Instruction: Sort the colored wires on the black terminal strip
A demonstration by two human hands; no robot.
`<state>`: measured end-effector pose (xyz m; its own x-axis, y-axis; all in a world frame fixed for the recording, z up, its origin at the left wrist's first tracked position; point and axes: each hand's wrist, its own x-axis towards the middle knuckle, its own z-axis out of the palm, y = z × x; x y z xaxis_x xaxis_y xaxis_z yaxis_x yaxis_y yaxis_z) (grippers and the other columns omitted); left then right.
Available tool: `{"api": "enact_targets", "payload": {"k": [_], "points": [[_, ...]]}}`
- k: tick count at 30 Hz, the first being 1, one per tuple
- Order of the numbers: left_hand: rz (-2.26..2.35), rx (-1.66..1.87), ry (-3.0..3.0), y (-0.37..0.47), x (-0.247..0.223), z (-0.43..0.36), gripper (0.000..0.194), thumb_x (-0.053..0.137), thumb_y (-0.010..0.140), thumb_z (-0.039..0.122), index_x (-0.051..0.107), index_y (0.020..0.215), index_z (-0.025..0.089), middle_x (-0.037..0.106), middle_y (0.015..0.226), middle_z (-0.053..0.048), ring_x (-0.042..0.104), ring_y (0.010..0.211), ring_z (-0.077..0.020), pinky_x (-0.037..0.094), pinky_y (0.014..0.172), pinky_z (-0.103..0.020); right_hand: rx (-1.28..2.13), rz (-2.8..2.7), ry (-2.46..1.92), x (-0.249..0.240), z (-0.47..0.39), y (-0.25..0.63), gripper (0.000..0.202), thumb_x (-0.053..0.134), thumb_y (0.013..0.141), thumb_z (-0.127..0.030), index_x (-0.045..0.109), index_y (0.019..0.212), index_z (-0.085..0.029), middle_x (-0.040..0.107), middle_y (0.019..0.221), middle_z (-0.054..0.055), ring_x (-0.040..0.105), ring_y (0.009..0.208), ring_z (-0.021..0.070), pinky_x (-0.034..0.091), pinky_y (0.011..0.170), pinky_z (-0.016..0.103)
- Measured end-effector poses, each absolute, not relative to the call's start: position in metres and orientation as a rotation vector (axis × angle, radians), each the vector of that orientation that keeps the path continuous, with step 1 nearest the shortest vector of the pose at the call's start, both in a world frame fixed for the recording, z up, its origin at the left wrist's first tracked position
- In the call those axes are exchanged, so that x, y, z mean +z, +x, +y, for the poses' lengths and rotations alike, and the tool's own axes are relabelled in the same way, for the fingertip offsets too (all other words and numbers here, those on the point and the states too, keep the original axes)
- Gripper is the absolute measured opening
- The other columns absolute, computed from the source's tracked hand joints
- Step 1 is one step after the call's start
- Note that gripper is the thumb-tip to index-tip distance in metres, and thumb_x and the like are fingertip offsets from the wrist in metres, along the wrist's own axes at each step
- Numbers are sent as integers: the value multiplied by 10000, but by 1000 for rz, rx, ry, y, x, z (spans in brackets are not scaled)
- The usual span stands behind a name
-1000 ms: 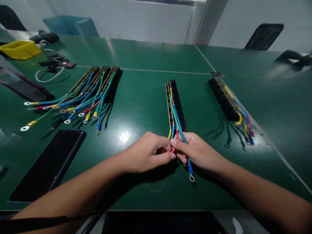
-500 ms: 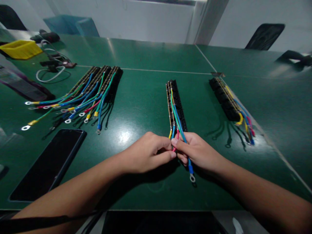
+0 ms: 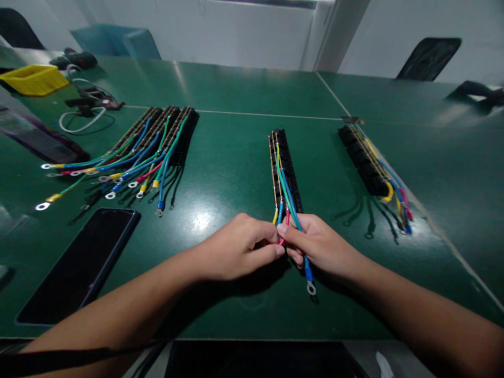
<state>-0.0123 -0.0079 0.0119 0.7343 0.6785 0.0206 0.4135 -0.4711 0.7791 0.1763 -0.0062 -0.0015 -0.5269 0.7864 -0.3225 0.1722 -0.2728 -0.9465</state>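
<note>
Across pretty much the whole view it's a green table [image 3: 232,157], shiny enough to catch a bright glare spot [image 3: 202,218], with pale seam lines [image 3: 268,115] crossing it. Behind that there's a white wall [image 3: 244,39], plus a black chair [image 3: 429,60] at far right. Over on the left side sit a yellow bin [image 3: 35,83] and a loop of grey cable [image 3: 77,130]; nearer, a dark phone [image 3: 79,268] lies flat. Three wired strips [image 3: 161,131] lie side by side at left, ring-ended leads fanned out to the near left, and the right strip [image 3: 362,157] is off by itself. The middle strip [image 3: 291,173] lies straight ahead, near end just beyond the hands. Both forearms [image 3: 149,294] come in low from the sides and meet there. Left hand [image 3: 244,247]: thumb and index pinched on the red wire [image 3: 287,218]. Right hand [image 3: 318,241]: thumb over, fingers curled under, gripping the blue wire [image 3: 306,261], whose ring lug [image 3: 311,288] pokes out below. Can't see where the red one ends.
</note>
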Motion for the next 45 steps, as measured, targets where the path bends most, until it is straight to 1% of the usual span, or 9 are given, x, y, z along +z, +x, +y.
{"api": "enact_targets", "payload": {"k": [7,13,15,20,22,31,34,40,45], "points": [[880,385,1986,-12,8,-7,295,613,831,400,575,729,125,525,588,49,444,531,-51,282,492,-158,1850,-1557,-1168,-2,-5,177,268,562,878,-407,539,794,-154,486,494,-57,403,426,75,309,442,214],[823,399,2109,-13,12,-6,224,485,901,252,594,754,121,482,582,51,396,512,-48,266,502,-173,1858,-1556,-1164,-2,-6,177,268,560,881,-401,514,762,-166,470,482,-62,391,417,74,317,436,212],[802,406,2109,-13,12,-6,225,479,904,248,596,761,120,483,585,51,394,511,-47,269,504,-172,1857,-1558,-1169,-1,-6,177,278,566,875,-414,513,757,-167,469,479,-63,394,414,75,323,436,212],[838,372,1948,-13,9,-6,287,589,845,395,592,754,123,533,598,41,443,533,-58,287,492,-164,1852,-1561,-1165,-2,-5,177,303,562,875,-443,550,796,-151,495,505,-50,403,427,72,305,434,210],[822,355,1902,-13,9,-6,294,611,827,409,584,754,126,534,596,44,453,539,-58,293,493,-161,1853,-1552,-1164,-2,-5,176,304,558,879,-441,554,799,-147,499,508,-48,400,429,70,299,432,208],[811,396,2086,-14,14,-6,181,492,870,204,580,736,122,450,572,59,380,508,-48,266,494,-171,1868,-1545,-1158,-1,-6,177,262,561,879,-403,513,773,-168,464,482,-65,384,417,76,307,436,213],[812,413,2080,-13,13,-6,175,505,867,215,584,741,123,467,574,58,393,505,-47,274,493,-168,1866,-1551,-1155,-1,-6,177,265,560,877,-405,518,773,-165,463,485,-63,385,417,76,310,437,216],[841,376,1996,-13,8,-5,242,600,834,354,587,749,128,540,604,45,474,546,-58,300,507,-162,1843,-1561,-1152,-2,-5,176,297,552,881,-441,541,788,-159,482,494,-58,397,423,74,315,441,215],[810,416,2089,-13,10,-5,174,520,861,217,566,721,125,455,558,66,378,499,-40,259,499,-168,1869,-1539,-1148,-2,-6,177,249,555,889,-385,519,777,-166,470,481,-65,385,415,74,315,435,212]]}}
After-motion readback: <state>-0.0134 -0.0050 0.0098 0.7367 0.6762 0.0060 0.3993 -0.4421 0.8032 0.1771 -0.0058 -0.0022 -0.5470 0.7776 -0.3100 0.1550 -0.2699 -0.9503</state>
